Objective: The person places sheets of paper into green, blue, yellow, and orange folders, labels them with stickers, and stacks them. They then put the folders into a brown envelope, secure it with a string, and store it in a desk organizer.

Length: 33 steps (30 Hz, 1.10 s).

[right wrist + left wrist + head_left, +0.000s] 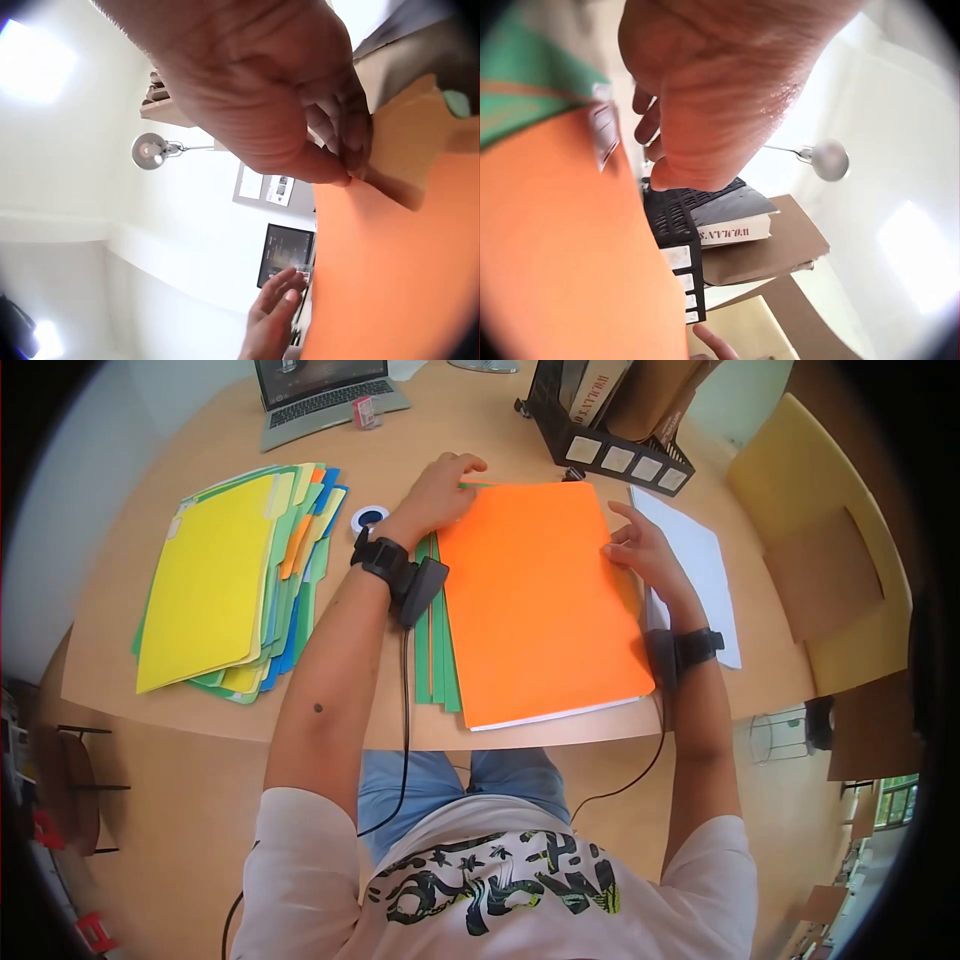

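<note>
The left hand [440, 495] rests its curled fingers on the far left corner of the orange folder [540, 600], and the right hand [640, 550] pinches its right edge, so squaring this folder on the desk [120, 610] before the person seems the step in hand. Opening or shifting it would call for both hands lifting together. One orange folder lies over a few green folders [437, 650]; one fanned pile of folders [235, 580] lies left, one white sheet [700, 560] right.

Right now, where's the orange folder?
In the head view, the orange folder lies mid-table between the left hand and the right hand, covering green folders.
</note>
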### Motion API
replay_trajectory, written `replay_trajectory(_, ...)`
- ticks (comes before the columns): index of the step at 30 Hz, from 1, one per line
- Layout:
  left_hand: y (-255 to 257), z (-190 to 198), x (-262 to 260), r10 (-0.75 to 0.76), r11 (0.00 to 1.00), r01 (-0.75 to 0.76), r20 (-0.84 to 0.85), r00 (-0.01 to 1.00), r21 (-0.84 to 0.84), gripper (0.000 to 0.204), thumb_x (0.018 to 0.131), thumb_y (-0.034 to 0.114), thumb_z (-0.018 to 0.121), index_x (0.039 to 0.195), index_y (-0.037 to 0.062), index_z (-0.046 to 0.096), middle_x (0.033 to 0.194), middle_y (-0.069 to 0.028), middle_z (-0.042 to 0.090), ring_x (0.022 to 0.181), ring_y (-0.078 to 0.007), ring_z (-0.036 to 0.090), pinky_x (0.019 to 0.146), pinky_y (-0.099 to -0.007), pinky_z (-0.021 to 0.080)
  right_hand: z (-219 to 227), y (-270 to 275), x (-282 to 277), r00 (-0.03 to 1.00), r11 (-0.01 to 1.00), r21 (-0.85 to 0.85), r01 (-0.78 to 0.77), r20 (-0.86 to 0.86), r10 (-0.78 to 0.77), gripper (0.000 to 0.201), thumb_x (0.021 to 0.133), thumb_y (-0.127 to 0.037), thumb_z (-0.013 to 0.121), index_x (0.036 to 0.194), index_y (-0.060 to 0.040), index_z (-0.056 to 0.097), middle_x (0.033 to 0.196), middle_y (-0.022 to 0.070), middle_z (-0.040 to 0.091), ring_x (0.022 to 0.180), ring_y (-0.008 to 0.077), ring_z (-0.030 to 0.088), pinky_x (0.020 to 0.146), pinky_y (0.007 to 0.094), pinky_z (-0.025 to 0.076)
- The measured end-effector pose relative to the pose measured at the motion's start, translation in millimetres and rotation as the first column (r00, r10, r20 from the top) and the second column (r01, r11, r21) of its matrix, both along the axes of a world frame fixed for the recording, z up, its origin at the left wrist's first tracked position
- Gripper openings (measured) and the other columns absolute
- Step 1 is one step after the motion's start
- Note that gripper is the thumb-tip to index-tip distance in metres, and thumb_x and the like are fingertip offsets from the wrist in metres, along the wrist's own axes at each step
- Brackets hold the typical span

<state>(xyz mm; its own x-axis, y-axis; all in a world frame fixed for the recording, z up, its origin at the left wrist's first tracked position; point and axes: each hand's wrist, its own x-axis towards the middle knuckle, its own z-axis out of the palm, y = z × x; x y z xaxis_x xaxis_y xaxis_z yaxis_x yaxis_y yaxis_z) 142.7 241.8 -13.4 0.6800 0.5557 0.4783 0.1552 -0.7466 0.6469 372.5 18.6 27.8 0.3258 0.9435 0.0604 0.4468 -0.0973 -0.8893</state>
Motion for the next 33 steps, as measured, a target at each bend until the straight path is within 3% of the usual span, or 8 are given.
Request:
replay_trajectory(3,6.9,28.8,-30.3,0.229,0.929,-0.133,-0.252,0.940,0.346,0.038,0.080,0.023,0.063,0.114,0.0059,0.059,0.114,-0.0169,0.056,0.108,-0.0321,0.054,0.093,-0.0363,0.043,-6.2,1.7,9.9,0.981,0.999,-0.038,-0.021,0.192,0.028,0.060,0.077,-0.007,0.066,0.133,-0.0031,0.044,0.086,0.0055,0.058,0.077,0.0108,0.057,0.067,0.0234,0.047)
replay_trajectory(6,9.7,44.9,-69.1,0.345,0.916,-0.214,-0.394,0.852,0.339,0.055,0.068,0.032,0.072,0.117,0.0106,0.060,0.116,-0.0166,0.057,0.108,-0.0338,0.054,0.092,-0.0380,0.044,0.4,-2.7,14.5,0.882,0.998,-0.052,0.040,0.471,-0.011,0.053,0.077,-0.012,0.068,0.127,-0.0042,0.051,0.086,0.0067,0.059,0.076,0.0133,0.057,0.067,0.0257,0.046)
replay_trajectory(8,4.0,44.6,-90.1,0.260,0.959,-0.159,-0.500,0.826,0.235,0.058,0.066,0.034,0.073,0.117,0.0101,0.060,0.116,-0.0166,0.057,0.108,-0.0333,0.054,0.091,-0.0369,0.044,8.4,-6.6,18.1,0.713,0.998,-0.023,0.055,0.700,-0.024,0.047,0.077,-0.016,0.069,0.121,-0.0044,0.056,0.086,0.0075,0.060,0.075,0.0157,0.057,0.067,0.0275,0.046)
replay_trajectory(12,-3.2,35.9,-98.7,0.218,0.975,-0.199,-0.613,0.760,0.100,0.059,0.064,0.034,0.075,0.115,0.0089,0.061,0.115,-0.0172,0.059,0.104,-0.0326,0.057,0.088,-0.0362,0.046,63.2,-5.6,-3.1,0.805,0.984,-0.070,-0.164,0.567,0.175,0.032,0.081,-0.024,0.066,0.104,-0.0020,0.063,0.081,0.0081,0.060,0.073,0.0172,0.056,0.069,0.0286,0.046)
replay_trajectory(15,-1.5,33.2,-90.6,0.170,0.984,-0.173,-0.542,0.823,0.047,0.057,0.065,0.030,0.075,0.114,0.0056,0.060,0.110,-0.0162,0.062,0.098,-0.0307,0.060,0.084,-0.0346,0.048,79.7,12.1,-45.9,0.781,0.957,-0.024,-0.288,0.572,0.250,0.034,0.083,-0.028,0.063,0.103,-0.0012,0.063,0.078,0.0092,0.061,0.074,0.0176,0.057,0.068,0.0282,0.046)
replay_trajectory(19,-25.1,37.0,-69.4,-0.032,0.954,-0.035,-0.215,0.976,-0.298,0.049,0.075,0.016,0.073,0.117,0.0012,0.055,0.106,-0.0134,0.062,0.091,-0.0198,0.062,0.080,-0.0293,0.050,58.9,61.0,-91.5,0.656,0.897,-0.102,-0.430,0.647,0.388,0.044,0.084,-0.033,0.063,0.117,-0.0043,0.057,0.090,0.0124,0.062,0.082,0.0255,0.060,0.074,0.0354,0.047)
replay_trajectory(25,-29.1,29.4,-63.2,-0.057,0.796,0.083,0.062,0.996,-0.600,0.044,0.079,0.013,0.069,0.116,-0.0031,0.052,0.104,-0.0156,0.062,0.092,-0.0183,0.063,0.079,-0.0279,0.051,-8.9,112.9,-113.7,0.737,0.924,0.151,-0.352,0.653,0.174,0.044,0.079,-0.037,0.067,0.113,-0.0101,0.060,0.097,0.0108,0.061,0.094,0.0305,0.059,0.079,0.0404,0.047)
replay_trajectory(33,-22.6,21.2,-62.2,-0.032,0.787,0.104,0.129,0.991,-0.608,0.045,0.082,0.019,0.070,0.116,-0.0028,0.052,0.103,-0.0141,0.062,0.093,-0.0189,0.062,0.081,-0.0298,0.051,-38.7,111.8,-121.9,0.896,0.842,0.417,-0.343,0.414,0.161,0.031,0.080,-0.026,0.067,0.109,-0.0184,0.065,0.095,0.0094,0.061,0.087,0.0258,0.060,0.075,0.0366,0.048)
